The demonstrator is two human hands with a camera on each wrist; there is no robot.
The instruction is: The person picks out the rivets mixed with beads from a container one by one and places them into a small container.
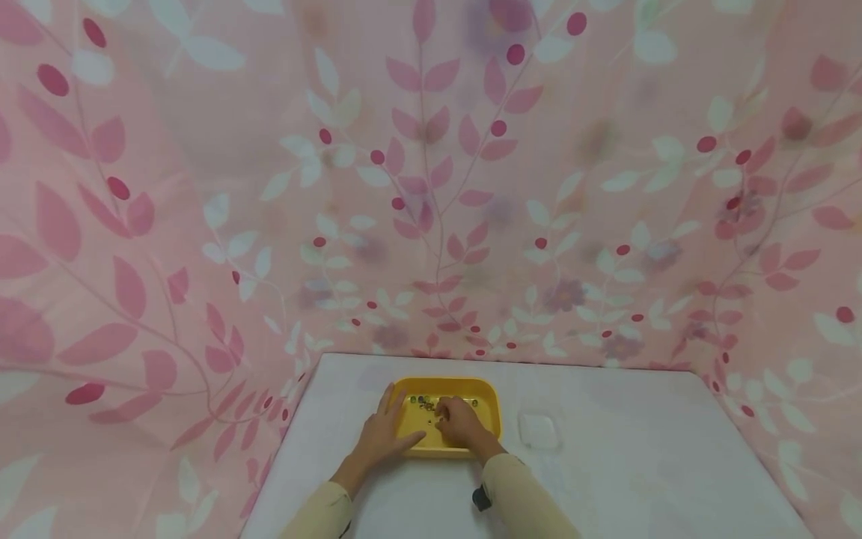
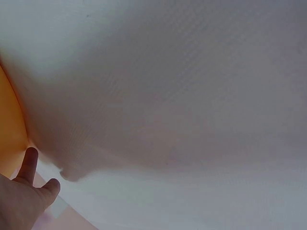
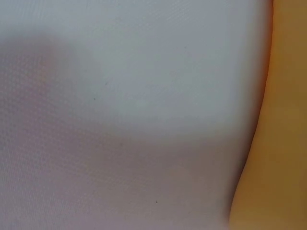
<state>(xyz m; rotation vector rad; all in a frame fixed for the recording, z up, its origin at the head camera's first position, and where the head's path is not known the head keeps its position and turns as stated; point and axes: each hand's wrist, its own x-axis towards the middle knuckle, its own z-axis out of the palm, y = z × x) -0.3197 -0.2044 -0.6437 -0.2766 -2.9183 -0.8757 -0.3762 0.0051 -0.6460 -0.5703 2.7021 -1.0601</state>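
My left hand point(image 1: 385, 433) lies flat, fingers straight, on the left rim of the shallow yellow plastic tray point(image 1: 488, 395) on the white table point(image 1: 640, 449); my right hand point(image 1: 459, 422) curls over small dark beads point(image 1: 424, 403) inside, grip unclear

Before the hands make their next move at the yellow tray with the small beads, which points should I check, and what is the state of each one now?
1. Yellow plastic tray lies flat on the white table: ok.
2. Left hand rests with straight fingers on the tray's left edge and steadies it: ok.
3. Right hand is inside the tray, fingers curled over the small dark beads: ok.
4. Whether the right hand pinches a bead: cannot tell, too small.
5. Small clear square dish stands free to the right of the tray: ok.
6. Wrist views show the fingers' work: not ok, only table and tray edge.
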